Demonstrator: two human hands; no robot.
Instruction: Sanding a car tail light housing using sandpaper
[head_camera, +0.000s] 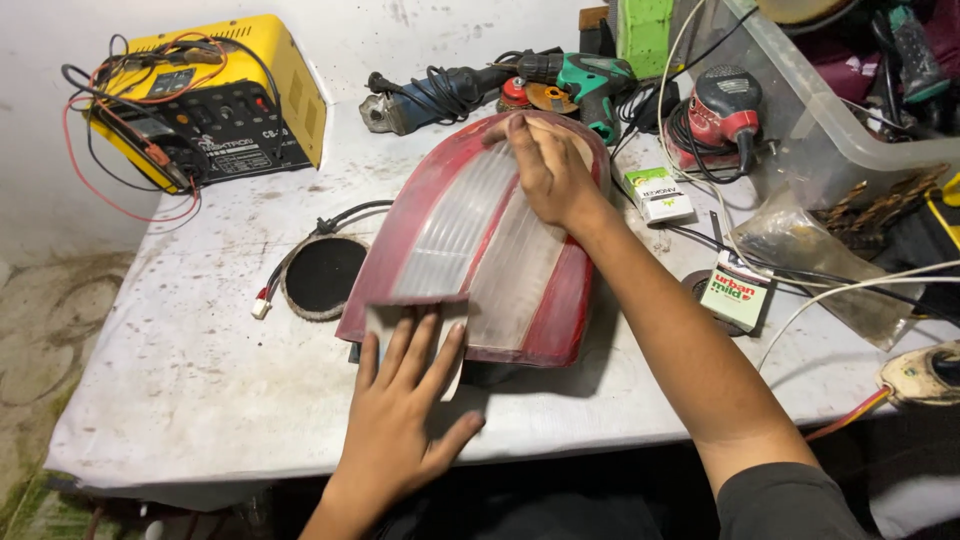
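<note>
The table, white and scuffed, fills most of the view; its right end is cut off by the frame and its back edge meets a wall. Left and front-left of the lamp the top is bare, with free room out to the near edge and the left corner.

The lamp, a red and clear car tail-light lens, lies face up near the middle of the table, its near end close to the front edge. What sits under it is hidden.

Back-left of the lamp stands a yellow charger with red and black leads trailing. Right of the lamp a clear bin is cut off at the top and right, its contents hard to make out. Behind the lamp lie a grinder, a green drill and a red sander, crowded together in tangled cords. Just left of the lamp lies a black disc with a cable.

The right hand lies flat on the lamp's far end, fingers together, gripping nothing. The left hand presses a grey sheet, mostly covered by spread fingers, against the lamp's near end. Two small boxes lie right of the lamp.
</note>
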